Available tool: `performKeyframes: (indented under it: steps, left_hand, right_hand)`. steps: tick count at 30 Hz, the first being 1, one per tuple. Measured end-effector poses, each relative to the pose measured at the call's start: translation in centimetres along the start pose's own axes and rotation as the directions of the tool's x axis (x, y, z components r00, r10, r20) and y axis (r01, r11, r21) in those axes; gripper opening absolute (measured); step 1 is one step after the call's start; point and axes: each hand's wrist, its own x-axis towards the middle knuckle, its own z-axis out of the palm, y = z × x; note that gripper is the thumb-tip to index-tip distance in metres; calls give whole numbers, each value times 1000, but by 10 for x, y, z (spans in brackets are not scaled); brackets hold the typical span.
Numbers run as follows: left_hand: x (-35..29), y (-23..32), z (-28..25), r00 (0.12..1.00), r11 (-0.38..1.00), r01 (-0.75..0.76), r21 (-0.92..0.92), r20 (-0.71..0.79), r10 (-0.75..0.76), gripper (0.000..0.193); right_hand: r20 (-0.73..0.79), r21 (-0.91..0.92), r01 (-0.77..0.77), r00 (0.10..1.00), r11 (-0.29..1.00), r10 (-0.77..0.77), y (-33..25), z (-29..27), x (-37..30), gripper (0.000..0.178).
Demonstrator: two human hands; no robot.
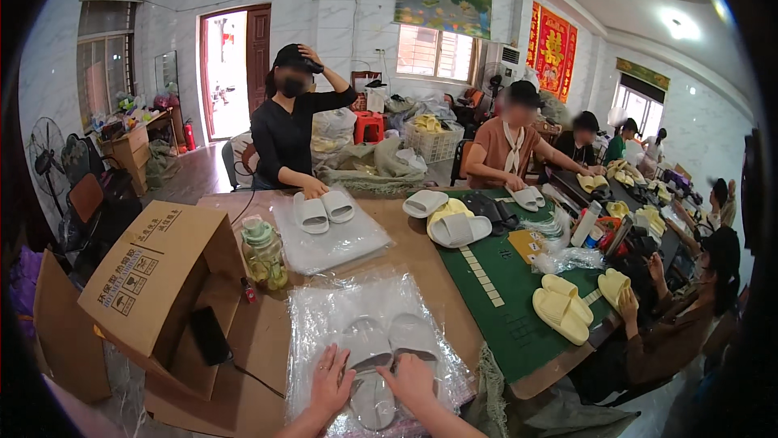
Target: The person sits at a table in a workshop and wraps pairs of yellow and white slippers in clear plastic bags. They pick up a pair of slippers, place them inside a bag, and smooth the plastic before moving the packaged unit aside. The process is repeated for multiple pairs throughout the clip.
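Observation:
In front of me, grey slide slippers lie on a stack of clear plastic bags point(316, 316). One grey slipper point(367, 339) and another grey slipper point(415, 335) sit side by side, with a lower grey slipper point(374, 407) nearer me between my wrists. My left hand point(330, 381) rests on the plastic at the slippers' left, fingers stretched and apart, its thumb by the strap edge. My right hand point(411, 380) is closed at the near end of the right slippers, thumb and fingers against the grey edge; part of its grip is hidden.
Left stand an open cardboard box point(158, 276), a black phone point(210, 336) with a cable, and a glass jar point(263, 256). Across the table, a person touches grey slippers point(324, 209) on plastic. Right, a green mat point(486, 308) bears yellow slippers point(562, 308); other people work there.

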Motion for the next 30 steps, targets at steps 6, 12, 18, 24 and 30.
performKeyframes:
  steps: [6, 12, 18, 24, 30]
  left_hand:
    - [2, 2, -3, 999, 999, -41, 11, 13, 41, 47]
    - [3, 2, -3, 999, 1000, -28, 8, 21, 28, 48]
    - [2, 1, -2, 999, 999, -48, 11, 14, 47, 49]
    - [3, 0, -1, 999, 999, -44, 7, 17, 44, 48]
    - [2, 4, -5, 999, 999, -44, -14, 7, 44, 47]
  right_hand:
    - [-83, 136, -2, 996, 991, 13, 7, 19, -4, 45]
    - [-102, 205, -46, 993, 978, 68, 7, 17, -5, 41]
    - [-124, 224, -48, 989, 973, 78, 9, 21, -10, 41]
    - [-147, 237, -44, 986, 970, 80, 13, 26, -10, 42]
    - [-160, 239, -26, 985, 971, 66, 12, 27, -11, 41]
